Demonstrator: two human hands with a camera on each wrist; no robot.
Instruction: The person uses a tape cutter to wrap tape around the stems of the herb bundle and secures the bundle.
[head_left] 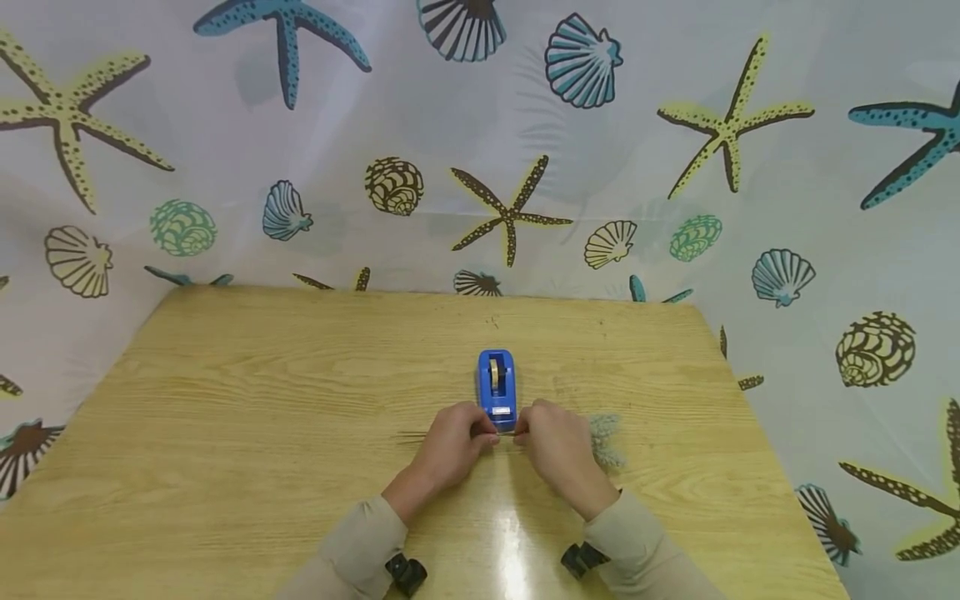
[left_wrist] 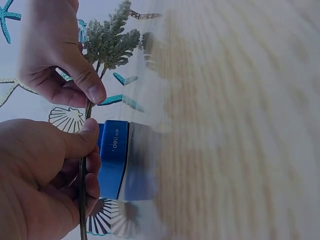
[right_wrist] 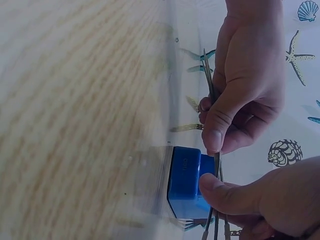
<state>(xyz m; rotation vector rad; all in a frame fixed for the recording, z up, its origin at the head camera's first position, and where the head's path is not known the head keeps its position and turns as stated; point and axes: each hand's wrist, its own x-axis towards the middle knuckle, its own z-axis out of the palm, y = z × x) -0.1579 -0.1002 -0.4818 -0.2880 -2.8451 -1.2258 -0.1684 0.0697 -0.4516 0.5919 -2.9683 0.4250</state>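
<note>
A small bunch of artificial sprigs has grey-green foliage [head_left: 604, 439] on the right and thin dark stems [head_left: 411, 434] reaching out to the left. My left hand [head_left: 448, 446] pinches the stems between thumb and fingers. A short way along, my right hand [head_left: 558, 446] pinches the same stems nearer the foliage [left_wrist: 112, 42]. Between the two thumbs a short stretch of stem shows. Several stems [right_wrist: 216, 227] fan apart below the right thumb in the right wrist view. Just beyond the hands stands a blue tape dispenser [head_left: 497, 387] with a roll of tape in it.
The work lies on a light wooden table [head_left: 262, 400]. A pale cloth [head_left: 420, 108] printed with starfish and shells hangs behind and at both sides. Dark wrist cameras [head_left: 406, 573] sit under the sleeves.
</note>
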